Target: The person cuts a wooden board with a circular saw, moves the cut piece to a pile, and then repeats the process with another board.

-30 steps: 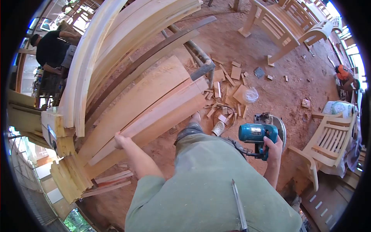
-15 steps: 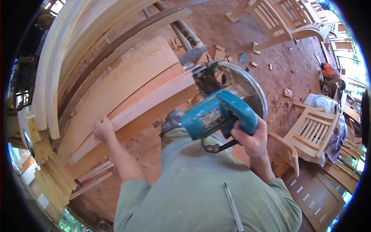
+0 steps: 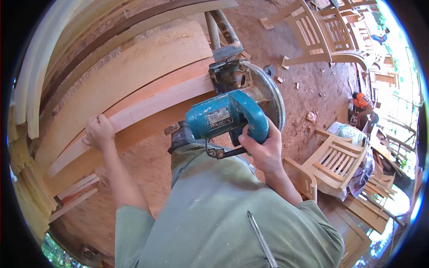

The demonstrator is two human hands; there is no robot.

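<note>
1. Head view has us at a stack of boards, with our left hand (image 3: 100, 131) on the pale strip (image 3: 165, 99), its fingers curled over the wood toward the stack's left end.
2. Our right hand (image 3: 268, 149) grips the circular saw (image 3: 219, 116) by its handle, fingers closed around it; the trigger finger is hidden, so we cannot tell if it is pressed.
3. The strip lies along the stack's near side, between the wide plank (image 3: 147, 62) and the lower board (image 3: 147, 127). The saw is at the stack's right end, by the trestle (image 3: 225, 33); we cannot tell whether its base touches wood.
4. Marking looks done, at least in part: thin lines (image 3: 125, 118) cross the strip just beside our left hand.
5. We judge the sawing there as still to do, since no cut shows at those lines. The strip's right end is partly behind the saw, so any cut there stays unconfirmed.
</note>
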